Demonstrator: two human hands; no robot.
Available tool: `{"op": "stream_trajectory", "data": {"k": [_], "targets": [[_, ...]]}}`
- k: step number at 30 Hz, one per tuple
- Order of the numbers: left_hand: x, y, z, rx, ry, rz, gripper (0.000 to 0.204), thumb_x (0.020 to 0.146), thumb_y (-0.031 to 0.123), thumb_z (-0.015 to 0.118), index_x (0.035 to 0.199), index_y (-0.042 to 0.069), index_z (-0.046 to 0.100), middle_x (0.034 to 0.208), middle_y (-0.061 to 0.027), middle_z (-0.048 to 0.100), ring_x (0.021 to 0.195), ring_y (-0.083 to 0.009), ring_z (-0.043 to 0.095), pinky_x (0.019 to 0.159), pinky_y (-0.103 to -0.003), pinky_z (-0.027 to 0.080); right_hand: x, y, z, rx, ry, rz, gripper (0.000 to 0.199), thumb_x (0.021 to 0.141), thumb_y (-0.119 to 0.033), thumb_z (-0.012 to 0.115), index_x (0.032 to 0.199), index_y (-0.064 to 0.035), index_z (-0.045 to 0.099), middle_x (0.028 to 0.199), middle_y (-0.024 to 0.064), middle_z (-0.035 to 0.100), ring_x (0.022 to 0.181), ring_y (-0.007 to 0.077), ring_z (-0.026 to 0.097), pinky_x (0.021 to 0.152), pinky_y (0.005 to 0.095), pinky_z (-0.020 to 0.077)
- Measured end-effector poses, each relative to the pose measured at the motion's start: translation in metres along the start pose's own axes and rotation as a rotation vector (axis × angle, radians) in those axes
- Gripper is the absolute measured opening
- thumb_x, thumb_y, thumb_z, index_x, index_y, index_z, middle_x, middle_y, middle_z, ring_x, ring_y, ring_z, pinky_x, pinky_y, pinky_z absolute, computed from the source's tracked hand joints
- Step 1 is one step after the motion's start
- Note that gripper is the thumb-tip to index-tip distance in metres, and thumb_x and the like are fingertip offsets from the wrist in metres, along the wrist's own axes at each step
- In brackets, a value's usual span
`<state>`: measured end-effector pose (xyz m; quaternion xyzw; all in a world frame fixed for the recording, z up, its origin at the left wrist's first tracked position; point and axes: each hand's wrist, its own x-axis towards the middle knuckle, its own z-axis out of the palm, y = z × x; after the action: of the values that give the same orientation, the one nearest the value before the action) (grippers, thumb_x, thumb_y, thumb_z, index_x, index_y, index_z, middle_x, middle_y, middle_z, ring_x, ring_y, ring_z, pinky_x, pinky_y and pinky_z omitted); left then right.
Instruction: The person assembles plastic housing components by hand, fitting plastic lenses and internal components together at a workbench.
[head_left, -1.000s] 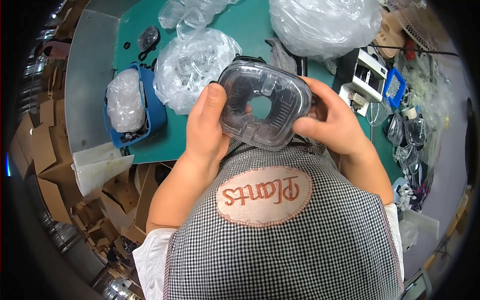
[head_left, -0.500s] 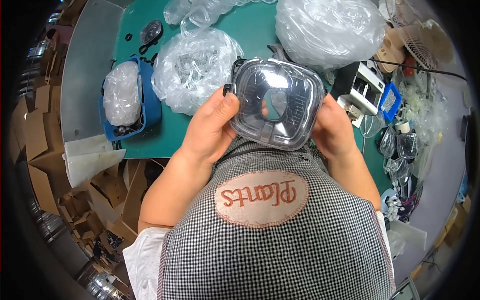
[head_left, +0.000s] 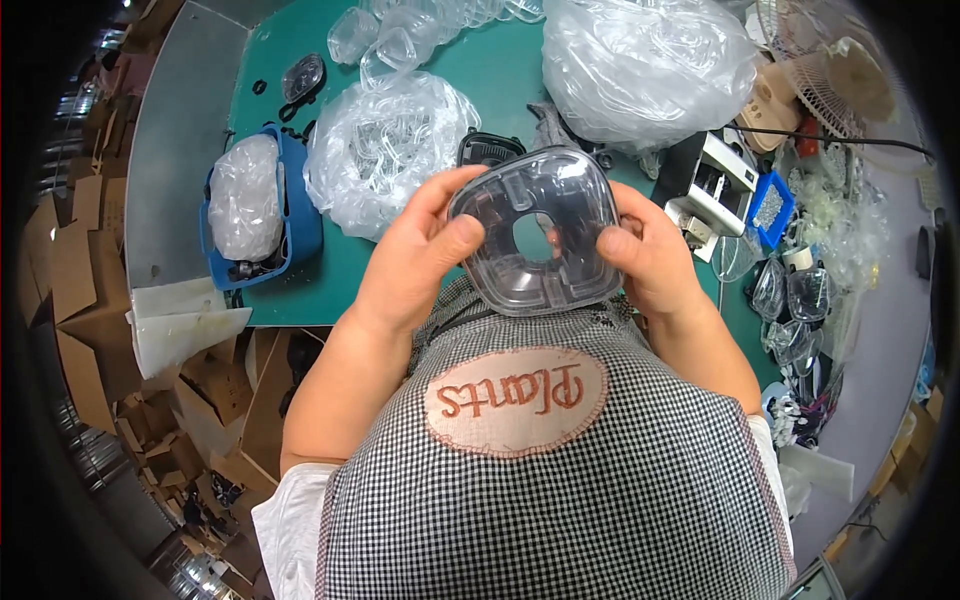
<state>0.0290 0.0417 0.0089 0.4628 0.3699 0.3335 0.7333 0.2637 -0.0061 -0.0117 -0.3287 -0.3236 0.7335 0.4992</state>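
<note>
Several cardboard boxes (head_left: 85, 280): we see them open and stacked loosely along the left edge of the frame.
Blue basket (head_left: 305, 205): left of centre on our green table (head_left: 325, 280), with a clear plastic bundle (head_left: 245, 195) in it.
Clear case with black strap (head_left: 302, 76): lying at the upper left, above the basket.
Open plastic bag (head_left: 340, 160): upper left of centre, clear looped pieces heaped inside.
Our left hand (head_left: 410, 255): clamped on the container's left side, thumb on its near face.
Clear container (head_left: 580, 255): at the centre of the frame, tilted, a round hole in its middle, held between our two hands in front of the checked apron (head_left: 560, 500).
Our right hand (head_left: 655, 255): gripping the container's right side, apart from our left.
Large plastic bag (head_left: 650, 75): top of the frame, right of centre, bulging.
Black-and-white device (head_left: 712, 180): right of centre, beside a small blue tray (head_left: 788, 215).
</note>
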Motion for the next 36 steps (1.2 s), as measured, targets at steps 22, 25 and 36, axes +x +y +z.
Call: {"op": "stream_trajectory", "data": {"k": [22, 25, 36], "targets": [[-0.005, -0.02, 0.009, -0.414, -0.059, -0.073, 0.052, 0.104, 0.038, 0.036, 0.137, -0.002, 0.038, 0.121, -0.0112, 0.059, 0.101, -0.0155, 0.061, 0.08, -0.027, 0.051, 0.01, 0.008, -0.004, 0.256, 0.168, -0.063, 0.044, 0.097, -0.028, 0.056, 0.127, 0.0036, 0.05, 0.112, 0.0093, 0.064, 0.097, 0.0137, 0.064, 0.081, 0.0282, 0.0544], [-0.007, -0.02, 0.009, -0.408, -0.04, -0.077, 0.052, 0.104, 0.038, 0.037, 0.137, -0.002, 0.039, 0.121, -0.0101, 0.058, 0.099, -0.0134, 0.06, 0.078, -0.026, 0.05, 0.011, 0.008, -0.002, 0.255, 0.169, -0.072, 0.045, 0.097, -0.028, 0.056, 0.128, 0.0037, 0.049, 0.112, 0.009, 0.064, 0.097, 0.014, 0.064, 0.081, 0.0276, 0.0542], [-0.008, -0.022, -0.015, -0.52, -0.059, -0.101, 0.055, 0.103, 0.039, 0.038, 0.136, -0.004, 0.039, 0.128, -0.0143, 0.055, 0.114, -0.0227, 0.057, 0.097, -0.038, 0.049, 0.017, 0.011, 0.017, 0.207, 0.176, -0.112, 0.052, 0.095, -0.025, 0.059, 0.134, 0.0049, 0.043, 0.118, 0.0119, 0.062, 0.103, 0.0179, 0.063, 0.089, 0.0314, 0.0525]]}}
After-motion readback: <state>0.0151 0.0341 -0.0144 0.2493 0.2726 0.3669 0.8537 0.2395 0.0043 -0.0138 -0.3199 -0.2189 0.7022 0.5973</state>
